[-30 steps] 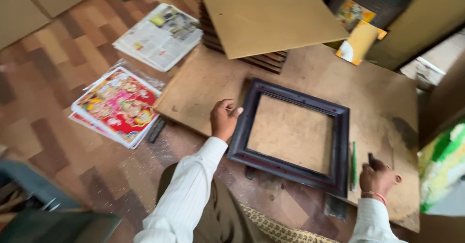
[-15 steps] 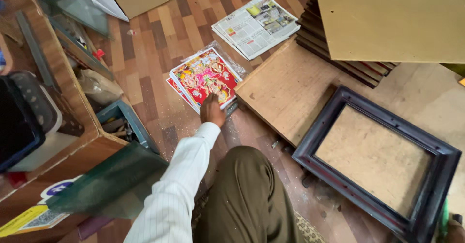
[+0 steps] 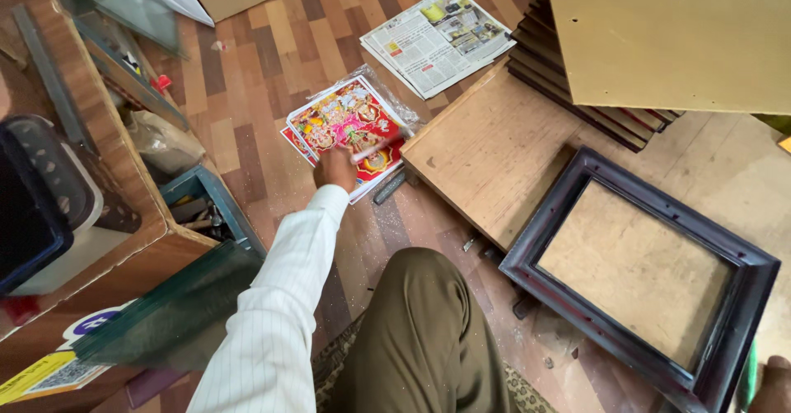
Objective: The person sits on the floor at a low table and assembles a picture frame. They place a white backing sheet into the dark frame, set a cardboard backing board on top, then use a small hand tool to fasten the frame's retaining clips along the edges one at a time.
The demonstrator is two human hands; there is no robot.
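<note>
My left hand (image 3: 336,168) reaches out over the floor and rests on the near edge of a colourful printed picture in a clear sleeve (image 3: 346,125). Its fingers are blurred, so the grip is unclear. Only a sliver of my right hand (image 3: 774,387) shows at the bottom right corner, beside a green object (image 3: 746,378) and the corner of a dark empty picture frame (image 3: 577,186). The frame lies flat on a wooden board (image 3: 486,149). My knee in olive trousers (image 3: 428,331) is between the two hands.
A newspaper (image 3: 437,38) lies on the floor beyond the print. A stack of dark frames (image 3: 577,104) sits under a tan board (image 3: 667,34). To the left stand a wooden bench (image 3: 124,215), a glass sheet (image 3: 165,306) and a blue box (image 3: 210,207).
The view has turned left from the frame toward the floor. My left hand left the frame's corner and reached onto the colourful print. My right hand stayed near the frame's right corner.
</note>
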